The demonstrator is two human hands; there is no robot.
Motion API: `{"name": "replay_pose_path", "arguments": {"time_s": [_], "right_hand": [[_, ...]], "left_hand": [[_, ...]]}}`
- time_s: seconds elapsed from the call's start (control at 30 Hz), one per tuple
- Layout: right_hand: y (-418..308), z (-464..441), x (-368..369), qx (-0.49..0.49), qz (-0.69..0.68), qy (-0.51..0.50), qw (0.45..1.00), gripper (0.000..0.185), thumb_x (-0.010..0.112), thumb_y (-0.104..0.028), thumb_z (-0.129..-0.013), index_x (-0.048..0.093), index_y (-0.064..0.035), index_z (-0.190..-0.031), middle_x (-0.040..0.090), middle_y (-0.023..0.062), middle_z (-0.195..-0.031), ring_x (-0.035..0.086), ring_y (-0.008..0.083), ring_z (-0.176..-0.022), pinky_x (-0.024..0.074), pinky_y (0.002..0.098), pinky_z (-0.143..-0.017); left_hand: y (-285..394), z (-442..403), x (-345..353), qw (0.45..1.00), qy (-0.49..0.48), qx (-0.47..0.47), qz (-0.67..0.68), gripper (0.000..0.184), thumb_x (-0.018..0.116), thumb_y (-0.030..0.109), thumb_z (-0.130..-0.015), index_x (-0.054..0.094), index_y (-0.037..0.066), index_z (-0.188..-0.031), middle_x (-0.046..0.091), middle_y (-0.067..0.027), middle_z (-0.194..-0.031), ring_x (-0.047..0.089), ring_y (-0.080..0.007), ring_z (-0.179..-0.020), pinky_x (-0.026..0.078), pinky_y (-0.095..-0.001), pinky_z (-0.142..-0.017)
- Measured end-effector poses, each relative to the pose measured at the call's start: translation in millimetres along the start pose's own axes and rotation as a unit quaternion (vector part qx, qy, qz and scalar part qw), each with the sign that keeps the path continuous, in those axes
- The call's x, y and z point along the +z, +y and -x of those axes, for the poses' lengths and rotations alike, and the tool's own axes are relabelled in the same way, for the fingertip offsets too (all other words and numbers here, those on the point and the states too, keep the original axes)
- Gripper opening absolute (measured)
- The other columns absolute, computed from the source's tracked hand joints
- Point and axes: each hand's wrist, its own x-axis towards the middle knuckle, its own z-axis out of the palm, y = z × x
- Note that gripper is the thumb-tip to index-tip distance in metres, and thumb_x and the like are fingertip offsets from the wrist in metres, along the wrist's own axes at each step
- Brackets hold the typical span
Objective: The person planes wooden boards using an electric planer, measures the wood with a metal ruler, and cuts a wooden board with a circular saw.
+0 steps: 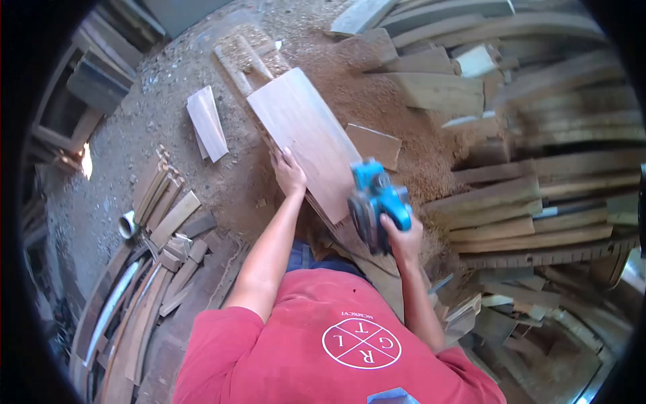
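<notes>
Red shirt (282,357) lies nearest. Right hand (406,240) is closed around a blue power tool (387,197) at the right edge of a pale board (303,135); left hand (291,175) touches the opposite edge, its grip unclear. Wood shavings (242,46) lie beyond, stacked planks (494,230) rightward.

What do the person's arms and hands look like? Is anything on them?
The left hand and right hand have no gloves, and the forearms are bare too. Above are short red sleeves, part of a red shirt with a white circle split into four.
</notes>
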Motion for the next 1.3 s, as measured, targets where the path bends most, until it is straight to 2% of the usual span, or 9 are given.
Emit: {"name": "replay_pose_path", "arguments": {"time_s": [0.17, 0.33, 0.47, 0.63, 0.77, 0.83, 0.97, 1.07, 1.3], "right_hand": [[93.4, 91.3, -45.1, 0.031, 0.017, 0.112, 0.993, 0.038, 0.087, -0.035, -0.085, 0.078, -0.0009, -0.099, 0.071, 0.0071, -0.076, 0.064, 0.0174, -0.069, 0.0525, 0.0354, -0.07], [146.9, 109.4, -51.0, 0.066, 0.074, 0.149, 0.984, 0.044, 0.085, -0.044, -0.084, 0.077, -0.0026, -0.095, 0.07, 0.0185, -0.075, 0.067, 0.0321, -0.069, 0.0525, 0.0427, -0.069], [156.2, 110.3, -51.0, 0.037, 0.058, 0.141, 0.988, 0.051, 0.083, -0.05, -0.086, 0.076, -0.0035, -0.104, 0.074, 0.0202, -0.086, 0.071, 0.0356, -0.077, 0.0537, 0.0445, -0.072], [159.7, 125.4, -78.8, 0.116, 0.006, 0.254, 0.96, 0.052, 0.078, -0.051, -0.092, 0.075, -0.0031, -0.112, 0.075, 0.0188, -0.087, 0.072, 0.038, -0.08, 0.0561, 0.0465, -0.076], [231.8, 152.3, -127.5, 0.175, 0.198, 0.296, 0.918, 0.065, 0.077, -0.047, -0.093, 0.062, 0.0045, -0.13, 0.068, 0.0298, -0.123, 0.066, 0.0457, -0.115, 0.0515, 0.0516, -0.099], [297.0, 165.4, -143.5, 0.258, 0.285, 0.23, 0.894, 0.07, 0.083, -0.04, -0.089, 0.058, 0.0071, -0.134, 0.063, 0.0348, -0.132, 0.062, 0.0496, -0.123, 0.0488, 0.0528, -0.107], [297.3, 174.8, -166.9, 0.319, 0.249, 0.181, 0.896, 0.067, 0.083, -0.027, -0.084, 0.055, 0.005, -0.137, 0.068, 0.0337, -0.127, 0.065, 0.0474, -0.122, 0.0514, 0.053, -0.104], [367.3, 166.7, -173.5, 0.339, 0.247, 0.152, 0.895, 0.067, 0.081, -0.022, -0.082, 0.054, 0.0047, -0.137, 0.069, 0.033, -0.124, 0.067, 0.0473, -0.118, 0.0529, 0.0523, -0.101], [388.0, 147.8, -185.2, 0.435, 0.104, 0.114, 0.887, 0.052, 0.085, -0.028, -0.076, 0.072, 0.0075, -0.112, 0.075, 0.0311, -0.106, 0.074, 0.0438, -0.105, 0.0571, 0.0498, -0.093]], "left_hand": [[3.0, 20.6, -17.5, 0.992, -0.013, -0.065, -0.104, 0.073, 0.049, 0.042, -0.11, 0.028, -0.001, -0.165, 0.032, -0.032, -0.165, 0.03, -0.0505, -0.153, 0.029, -0.0567, -0.125], [52.9, 81.0, -10.9, 0.926, -0.147, 0.227, -0.264, 0.078, 0.064, 0.049, -0.099, 0.033, 0.03, -0.168, 0.021, -0.0242, -0.173, 0.017, -0.0443, -0.161, 0.012, -0.0709, -0.126], [97.3, 105.5, 22.9, 0.822, -0.245, 0.329, -0.395, 0.077, 0.058, 0.065, -0.098, 0.038, 0.034, -0.166, 0.013, -0.0183, -0.178, 0.01, -0.0439, -0.163, 0.005, -0.0799, -0.121], [93.2, 123.1, 41.1, 0.83, -0.267, 0.285, -0.399, 0.074, 0.059, 0.069, -0.097, 0.051, 0.026, -0.157, 0.012, -0.0142, -0.179, 0.002, -0.0449, -0.163, 0.004, -0.0805, -0.12], [44.1, 119.6, 22.2, 0.84, -0.251, 0.304, -0.372, 0.072, 0.06, 0.068, -0.096, 0.058, 0.024, -0.152, 0.018, -0.0143, -0.177, 0.005, -0.0446, -0.163, 0.002, -0.0808, -0.12], [13.1, 118.7, -3.5, 0.797, -0.281, 0.358, -0.396, 0.077, 0.069, 0.063, -0.092, 0.053, 0.024, -0.156, 0.016, -0.0163, -0.177, 0.005, -0.0466, -0.163, 0.003, -0.0802, -0.121], [7.6, 149.3, -80.4, 0.845, -0.19, 0.347, -0.359, 0.104, 0.08, 0.063, -0.082, 0.033, 0.027, -0.168, 0.005, -0.0223, -0.177, -0.001, -0.0512, -0.162, 0.001, -0.0799, -0.121], [13.0, 147.8, -89.4, 0.848, -0.241, 0.146, -0.448, 0.145, 0.091, 0.063, -0.067, -0.005, 0.035, -0.172, -0.011, -0.0288, -0.175, -0.012, -0.0571, -0.159, -0.003, -0.0816, -0.119], [36.7, 156.8, -54.1, 0.836, -0.279, 0.1, -0.461, 0.142, 0.092, 0.035, -0.071, -0.009, 0.039, -0.171, -0.017, -0.0295, -0.174, -0.011, -0.0623, -0.156, -0.002, -0.0874, -0.114]]}}
